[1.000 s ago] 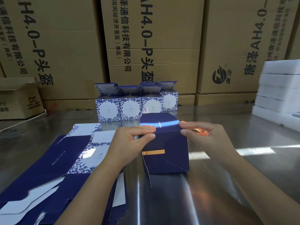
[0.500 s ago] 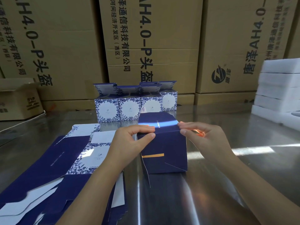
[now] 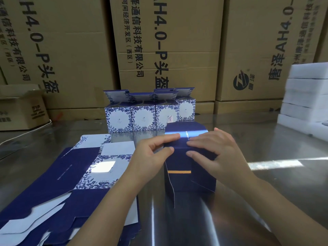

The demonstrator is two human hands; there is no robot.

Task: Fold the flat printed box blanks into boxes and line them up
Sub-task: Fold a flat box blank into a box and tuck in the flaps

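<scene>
At lower left, a stack of flat navy-and-floral printed cardboard blanks point(image 3: 71, 183) is kept beside the work, presumably for easy reach. At centre, the upright navy cardboard box point(image 3: 182, 180) is steadied on the reflective steel worktop point(image 3: 266, 174), apparently so its top flap can be creased. Its upper left edge is pinched by the left hand point(image 3: 150, 157), fingers point(image 3: 165, 139) narrowly closed. The fold is gripped by the right hand point(image 3: 218, 153), fingers laid on the flap and thumb on the front. Behind, four finished floral boxes point(image 3: 143, 118) are lined up before brown shipping cartons point(image 3: 177, 50).

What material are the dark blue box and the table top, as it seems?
Dark blue box: thin printed card, slightly glossy; it shows sharp creases and a light streak. Table top: likely polished metal, since it mirrors the finished boxes and light.
</scene>
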